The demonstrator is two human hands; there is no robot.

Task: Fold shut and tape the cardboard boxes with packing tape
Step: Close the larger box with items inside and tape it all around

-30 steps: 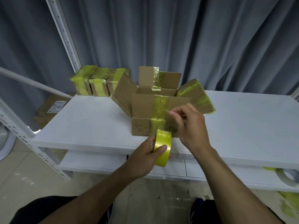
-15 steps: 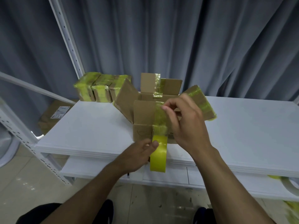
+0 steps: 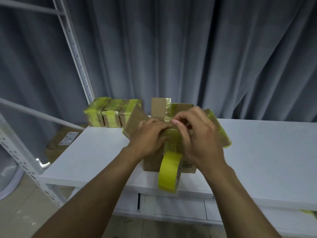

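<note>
- Right hand (image 3: 200, 134): fingers curled, thumb and forefinger pinching the tape strip (image 3: 171, 143) at the top edge of the near flap of the open box (image 3: 151, 162).
- Left hand (image 3: 151, 134): lying on the same flap, fingers reaching towards the right hand. Motion blur hides whether they curl over the edge, so its grip cannot be told.
- Tape strip: yellow-green, running down the box's front wall to the tape roll (image 3: 169, 170), which hangs on it in front of the table edge, held by neither hand.
- Open box: standing near the front of the white table (image 3: 265, 152). Its far flap (image 3: 158, 107) is upright, and its left flap (image 3: 135, 121) and right flap (image 3: 221, 133) are splayed outward. The hands hide its opening.
- Printed label on the front wall, just right of the roll: too small to read.
- Three taped boxes (image 3: 109, 115): in a row at the table's back left corner.
- Floor carton (image 3: 56, 148): below and left of the table, its white label illegible.
- Behind the table: a white shelf upright (image 3: 80, 66) and a grey curtain (image 3: 188, 48).
</note>
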